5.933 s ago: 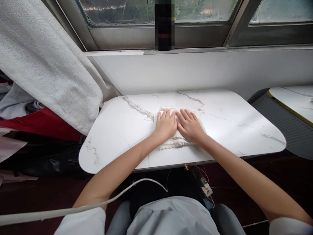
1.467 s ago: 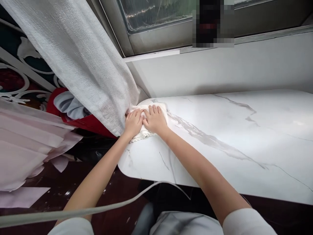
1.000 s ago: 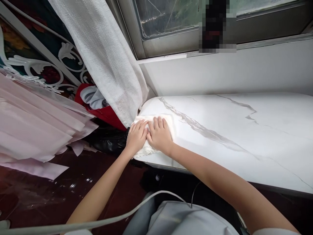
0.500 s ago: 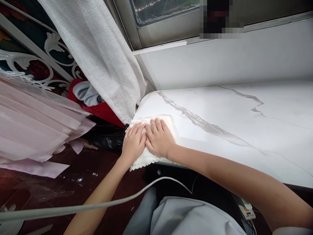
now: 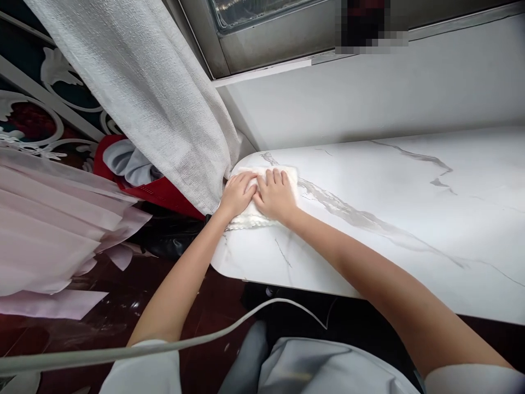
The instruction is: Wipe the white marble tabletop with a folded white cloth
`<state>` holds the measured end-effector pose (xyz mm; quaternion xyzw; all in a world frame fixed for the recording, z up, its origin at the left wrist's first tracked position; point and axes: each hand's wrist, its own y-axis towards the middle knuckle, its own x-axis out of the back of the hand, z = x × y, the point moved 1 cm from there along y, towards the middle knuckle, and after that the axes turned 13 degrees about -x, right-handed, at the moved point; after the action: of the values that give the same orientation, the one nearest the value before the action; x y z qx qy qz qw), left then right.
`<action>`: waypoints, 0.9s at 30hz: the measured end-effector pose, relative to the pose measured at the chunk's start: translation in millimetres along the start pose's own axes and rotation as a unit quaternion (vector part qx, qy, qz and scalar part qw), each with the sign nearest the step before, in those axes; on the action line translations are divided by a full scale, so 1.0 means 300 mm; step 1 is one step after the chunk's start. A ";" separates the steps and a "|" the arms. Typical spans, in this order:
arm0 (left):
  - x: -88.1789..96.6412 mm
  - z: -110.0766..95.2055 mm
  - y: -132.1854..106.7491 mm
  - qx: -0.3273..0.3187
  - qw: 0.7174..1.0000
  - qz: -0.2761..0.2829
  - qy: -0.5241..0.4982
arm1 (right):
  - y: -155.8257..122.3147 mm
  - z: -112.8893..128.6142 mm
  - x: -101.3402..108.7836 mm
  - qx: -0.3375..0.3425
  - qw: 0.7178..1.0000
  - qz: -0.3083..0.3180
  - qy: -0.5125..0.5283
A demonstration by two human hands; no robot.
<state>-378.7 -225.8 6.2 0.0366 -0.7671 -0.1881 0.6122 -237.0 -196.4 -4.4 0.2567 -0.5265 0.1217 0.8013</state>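
Note:
A cream cleaning cloth (image 5: 250,221) lies spread on the white marble-patterned tabletop (image 5: 348,180), at its rounded left end. My left hand (image 5: 238,194) presses flat on the cloth's left part, fingers stretched out. Beside it my right hand (image 5: 276,194) rests flat on the cloth's right part with its fingers spread. The two thumbs meet or nearly meet in the middle. Both hands bear down from above, and neither grips the cloth. Part of the cloth is hidden under the palms.
A grey-white curtain (image 5: 164,98) hangs against the table's left end. Left of it are a red bag (image 5: 168,194) with grey fabric and a pink cloth (image 5: 49,219). A white cable (image 5: 205,336) crosses low in front of me. Wall and window frame (image 5: 279,46) stand behind the table.
Both hands have slid the cloth away from me, from the table's front edge toward the wall, and slightly right. The cloth no longer hangs over the front edge.

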 end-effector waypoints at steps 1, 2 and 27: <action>-0.005 0.015 0.024 -0.001 1.000 0.001 -0.005 | 0.022 -0.005 -0.005 -0.007 1.000 0.000 0.000; -0.011 0.029 0.045 -0.001 1.000 0.001 -0.009 | 0.044 -0.011 -0.009 -0.011 1.000 0.000 0.001; -0.136 0.154 0.395 0.027 0.999 -0.020 -0.003 | 0.396 -0.210 -0.054 -0.022 0.999 0.035 0.007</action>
<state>-392.0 -93.0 -0.4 0.0681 -0.7730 -0.1801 0.6045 -249.8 -61.6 -5.3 0.2198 -0.5322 0.1394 0.8056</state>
